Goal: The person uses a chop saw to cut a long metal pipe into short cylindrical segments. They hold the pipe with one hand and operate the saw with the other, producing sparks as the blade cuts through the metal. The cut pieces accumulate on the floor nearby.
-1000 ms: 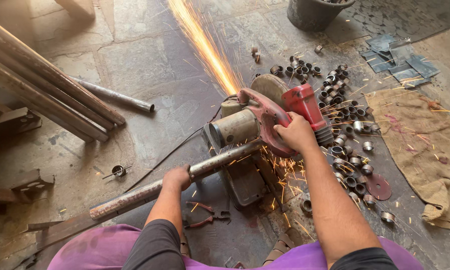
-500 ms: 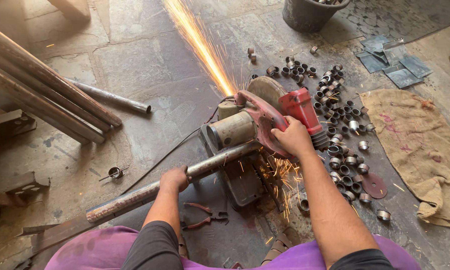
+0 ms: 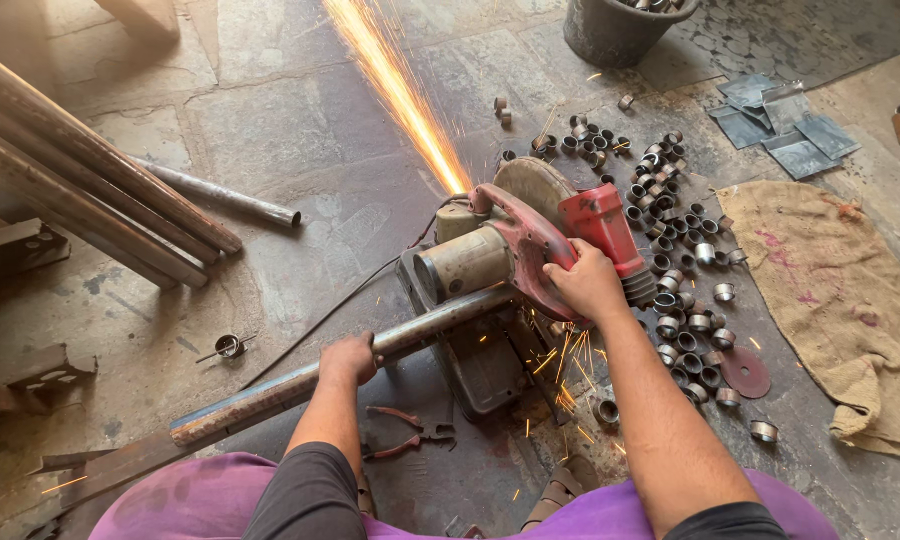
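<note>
A red chop saw (image 3: 530, 240) stands on the stone floor and throws a stream of sparks (image 3: 395, 85) up and to the left. My right hand (image 3: 585, 283) grips the saw's red handle and presses it down. A long rusty steel pipe (image 3: 270, 392) lies across the saw's base, running toward the lower left. My left hand (image 3: 348, 358) is closed around this pipe just left of the saw. Smaller sparks fall under the blade.
Several short cut pipe rings (image 3: 670, 250) are scattered right of the saw. A burlap sack (image 3: 840, 300) lies at the right, metal plates (image 3: 785, 125) and a dark bucket (image 3: 615, 30) beyond. Long pipes (image 3: 90, 190) lie at the left. Pliers (image 3: 410, 435) rest near my knees.
The view has shifted slightly; both hands keep their grips, the saw stays pressed down and the sparks continue.
</note>
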